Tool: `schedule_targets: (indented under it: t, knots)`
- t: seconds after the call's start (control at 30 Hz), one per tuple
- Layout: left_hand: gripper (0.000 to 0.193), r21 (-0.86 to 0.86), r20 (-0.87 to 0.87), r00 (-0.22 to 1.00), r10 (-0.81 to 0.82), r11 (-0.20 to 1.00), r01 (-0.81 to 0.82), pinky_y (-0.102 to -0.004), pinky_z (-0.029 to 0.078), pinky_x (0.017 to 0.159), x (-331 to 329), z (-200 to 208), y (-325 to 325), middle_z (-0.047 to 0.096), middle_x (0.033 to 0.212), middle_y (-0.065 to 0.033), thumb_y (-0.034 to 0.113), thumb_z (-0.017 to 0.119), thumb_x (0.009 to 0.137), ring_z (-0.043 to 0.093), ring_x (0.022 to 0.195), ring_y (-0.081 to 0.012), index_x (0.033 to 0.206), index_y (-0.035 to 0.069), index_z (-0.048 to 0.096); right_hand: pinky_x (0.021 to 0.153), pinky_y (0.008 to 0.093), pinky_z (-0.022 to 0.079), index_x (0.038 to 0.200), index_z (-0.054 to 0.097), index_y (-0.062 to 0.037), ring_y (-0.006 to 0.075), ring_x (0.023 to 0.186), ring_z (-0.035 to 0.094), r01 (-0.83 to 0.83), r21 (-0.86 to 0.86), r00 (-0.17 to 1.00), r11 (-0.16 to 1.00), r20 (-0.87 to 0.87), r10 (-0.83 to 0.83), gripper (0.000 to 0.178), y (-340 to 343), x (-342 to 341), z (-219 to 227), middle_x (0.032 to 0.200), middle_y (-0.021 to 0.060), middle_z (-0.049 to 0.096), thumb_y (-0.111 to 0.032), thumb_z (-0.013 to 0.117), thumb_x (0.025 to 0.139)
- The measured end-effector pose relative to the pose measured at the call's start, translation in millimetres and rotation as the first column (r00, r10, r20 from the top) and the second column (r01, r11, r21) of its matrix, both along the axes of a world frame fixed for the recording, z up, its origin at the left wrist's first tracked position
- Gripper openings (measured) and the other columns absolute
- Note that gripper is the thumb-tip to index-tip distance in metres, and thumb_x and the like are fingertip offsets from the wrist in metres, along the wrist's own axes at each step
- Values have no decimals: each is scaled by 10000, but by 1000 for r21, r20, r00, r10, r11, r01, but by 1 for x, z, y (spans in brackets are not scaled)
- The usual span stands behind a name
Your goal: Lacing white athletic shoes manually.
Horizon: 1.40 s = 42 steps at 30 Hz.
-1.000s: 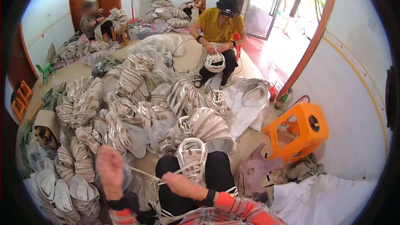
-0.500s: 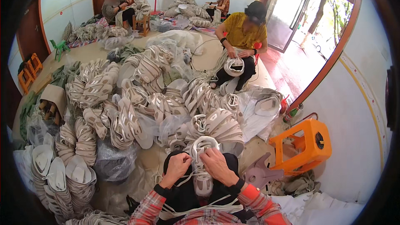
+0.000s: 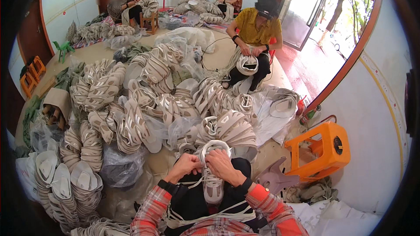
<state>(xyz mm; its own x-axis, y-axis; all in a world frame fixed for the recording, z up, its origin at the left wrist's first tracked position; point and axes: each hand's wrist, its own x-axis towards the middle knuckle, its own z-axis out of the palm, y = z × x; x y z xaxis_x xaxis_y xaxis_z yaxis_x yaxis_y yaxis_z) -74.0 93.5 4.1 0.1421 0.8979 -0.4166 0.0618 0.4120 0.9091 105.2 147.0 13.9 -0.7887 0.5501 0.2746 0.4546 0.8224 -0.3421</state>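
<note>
A beige and white shoe upper (image 3: 213, 191) rests on my lap between my knees, toe toward me and padded collar away. My left hand (image 3: 187, 166) is closed in a pinch at the left edge of its lacing area, on what looks like a pale shoelace. My right hand (image 3: 222, 164) grips the upper near the collar; its fingertips are partly hidden. Laces cross the part nearest me. A bundle of loose pale shoelaces (image 3: 210, 223) lies across my dark-trousered thighs.
Stacked shoe uppers (image 3: 135, 126) cover the floor ahead and to the left, some among clear plastic bags (image 3: 122, 166). An orange stool (image 3: 321, 150) lies tipped at right. Across the pile, a person in a yellow shirt (image 3: 256, 30) works on another upper. Two more people sit farther back.
My right hand has shifted slightly up toward the collar, its fingers more curled. My left hand has moved slightly up, still pinched beside the upper. The person in yellow has raised their head a little.
</note>
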Motion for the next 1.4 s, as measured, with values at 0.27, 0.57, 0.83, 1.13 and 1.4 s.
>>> schedule_targets:
  t: [0.27,0.57,0.83,1.13,1.4]
  knots:
    - [236,124,853,522,6,969,-215,-324,476,777,-17,-17,-50,617,796,-76,190,467,926,603,808,-198,806,20,579,721,374,391,880,552,-44,264,861,507,124,368,932,922,274,-235,218,22,43,64,859,111,530,-132,581,682]
    - [192,-391,920,-212,329,749,-535,-456,301,1053,30,9,-71,644,975,-82,202,485,914,530,1110,-248,928,51,602,562,237,408,923,460,-46,103,673,505,-323,-940,812,111,-335,-478,129,3,2,31,846,35,539,-173,455,942]
    - [192,-373,897,-303,321,919,-130,-230,376,516,26,-28,-65,479,734,-13,153,470,926,383,494,-92,1019,1,542,533,227,370,991,471,-86,88,621,454,-714,-700,465,-19,-454,-760,93,1,33,19,786,1,483,-120,502,911]
    - [185,-542,834,-171,524,837,-79,-279,419,676,54,-11,-63,540,778,-23,166,503,915,502,691,-127,1041,42,558,579,248,443,1110,499,13,114,676,524,-659,-702,332,269,-592,-734,225,1,25,71,834,31,530,-130,471,940]
    - [197,-473,872,-129,472,746,-468,-458,290,1047,52,-7,-55,630,992,-22,217,536,893,522,1095,-198,1067,149,602,608,280,526,1045,530,20,133,680,594,-496,-786,367,369,-575,-731,215,11,44,58,836,67,582,-159,489,934]
